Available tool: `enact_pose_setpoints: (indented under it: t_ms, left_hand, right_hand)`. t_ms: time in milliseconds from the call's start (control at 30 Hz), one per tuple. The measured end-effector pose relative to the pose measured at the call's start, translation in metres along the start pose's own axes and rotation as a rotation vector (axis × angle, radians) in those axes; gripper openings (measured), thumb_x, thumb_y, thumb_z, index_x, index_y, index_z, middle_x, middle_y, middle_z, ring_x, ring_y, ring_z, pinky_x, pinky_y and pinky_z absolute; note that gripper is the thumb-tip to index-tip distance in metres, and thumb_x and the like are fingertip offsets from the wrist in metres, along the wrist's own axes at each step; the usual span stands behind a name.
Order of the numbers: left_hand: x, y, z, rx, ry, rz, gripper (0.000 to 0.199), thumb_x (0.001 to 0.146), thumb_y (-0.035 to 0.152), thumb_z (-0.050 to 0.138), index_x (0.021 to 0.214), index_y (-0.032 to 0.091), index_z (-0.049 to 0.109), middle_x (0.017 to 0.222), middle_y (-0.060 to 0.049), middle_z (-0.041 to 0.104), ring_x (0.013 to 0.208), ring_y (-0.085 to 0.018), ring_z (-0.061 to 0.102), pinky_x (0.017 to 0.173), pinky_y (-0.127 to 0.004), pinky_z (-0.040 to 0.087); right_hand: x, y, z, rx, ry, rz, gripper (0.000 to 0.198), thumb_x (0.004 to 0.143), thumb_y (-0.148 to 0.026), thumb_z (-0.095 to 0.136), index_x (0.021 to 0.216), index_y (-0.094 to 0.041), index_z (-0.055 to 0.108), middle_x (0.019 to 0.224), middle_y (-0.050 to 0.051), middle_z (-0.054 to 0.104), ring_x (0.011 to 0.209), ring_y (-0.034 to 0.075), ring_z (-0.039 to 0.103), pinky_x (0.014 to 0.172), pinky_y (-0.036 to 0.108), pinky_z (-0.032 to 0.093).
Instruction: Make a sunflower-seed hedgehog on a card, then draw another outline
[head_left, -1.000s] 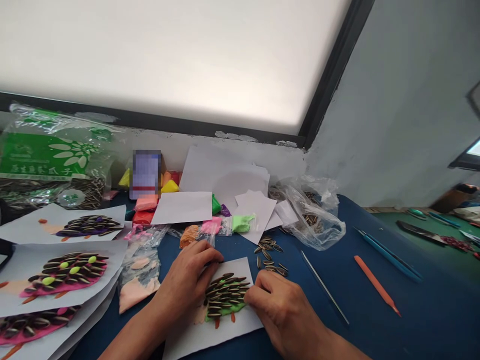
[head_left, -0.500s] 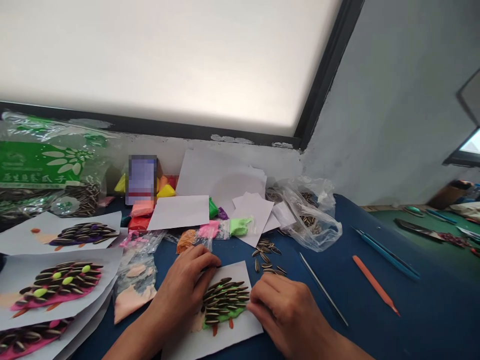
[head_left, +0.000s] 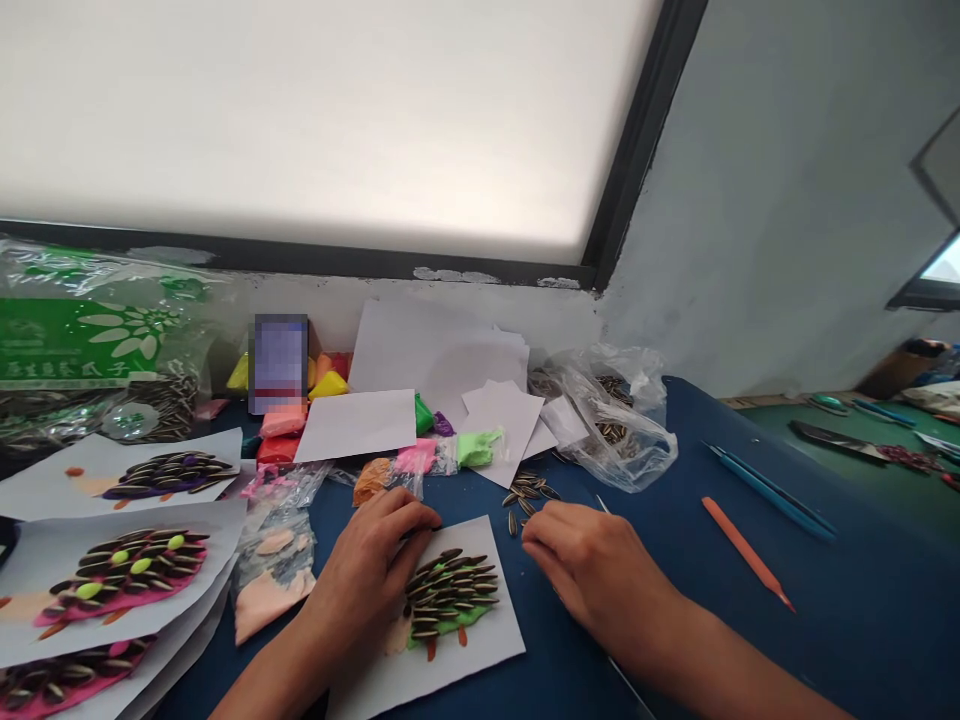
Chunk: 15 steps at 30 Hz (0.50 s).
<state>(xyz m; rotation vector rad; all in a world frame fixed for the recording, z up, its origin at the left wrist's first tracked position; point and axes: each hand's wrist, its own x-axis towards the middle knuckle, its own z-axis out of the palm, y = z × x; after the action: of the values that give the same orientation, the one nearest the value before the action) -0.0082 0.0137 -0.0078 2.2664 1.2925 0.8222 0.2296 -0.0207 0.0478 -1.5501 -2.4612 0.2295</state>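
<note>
A white sheet of paper (head_left: 491, 660) lies in front of me with a hedgehog picture on it. The hedgehog has a green clay body (head_left: 450, 628), a back of striped sunflower seeds (head_left: 452, 588) and small brown feet. My left hand (head_left: 386, 545) rests on the sheet's left side, fingers bent and thumb drawn in; a dark bit shows at its fingertips, too small to name. To the right of the sheet, my right hand (head_left: 592, 560) has its fingertips pressed together beside a small pile of loose sunflower seeds (head_left: 529, 488). Whatever those fingers hold is hidden.
Finished hedgehog pictures (head_left: 127, 580) lie at left, beside a peach clay bag (head_left: 274, 590). Behind are a green seed bag (head_left: 75, 340), a phone (head_left: 278, 365), coloured clay packs and a plastic bag of seeds (head_left: 622, 435). An orange tool (head_left: 748, 553) and blue tweezers (head_left: 772, 490) lie right.
My right hand has moved from the hedgehog's right edge rightward and up to the loose seeds, now covering part of the thin metal tool. My left hand stays on the sheet.
</note>
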Motion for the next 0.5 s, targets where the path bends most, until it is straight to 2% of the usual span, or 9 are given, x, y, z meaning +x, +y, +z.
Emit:
enact_pose_setpoints:
  t_ms: [133, 267, 500]
  left_hand:
    - [-0.001, -0.003, 0.001, 0.006, -0.001, 0.020, 0.025, 0.092, 0.026, 0.041, 0.088, 0.023, 0.065, 0.088, -0.005, 0.062, 0.083, -0.021, 0.059, 0.073, -0.034, 0.047]
    - [-0.002, -0.008, 0.005, 0.012, 0.038, 0.033, 0.023, 0.092, 0.028, 0.043, 0.088, 0.024, 0.065, 0.088, -0.004, 0.062, 0.083, -0.021, 0.059, 0.072, -0.033, 0.047]
    - [-0.002, -0.008, 0.006, 0.012, 0.057, 0.067, 0.024, 0.093, 0.029, 0.042, 0.088, 0.024, 0.065, 0.086, -0.004, 0.062, 0.081, -0.020, 0.059, 0.070, -0.031, 0.047]
  right_hand:
    - [0.008, 0.011, -0.011, -0.146, -0.105, 0.105, 0.020, 0.091, -0.010, 0.049, 0.082, -0.017, 0.065, 0.082, 0.005, 0.064, 0.072, 0.017, 0.059, 0.059, 0.026, 0.035]
    - [0.010, 0.012, -0.017, -0.128, -0.165, 0.151, 0.019, 0.091, -0.013, 0.051, 0.077, -0.017, 0.065, 0.080, 0.004, 0.064, 0.070, 0.016, 0.059, 0.058, 0.025, 0.035]
    - [0.010, 0.009, -0.014, -0.033, -0.139, 0.118, 0.013, 0.091, -0.016, 0.055, 0.085, -0.018, 0.067, 0.087, 0.003, 0.065, 0.077, 0.015, 0.060, 0.064, 0.024, 0.038]
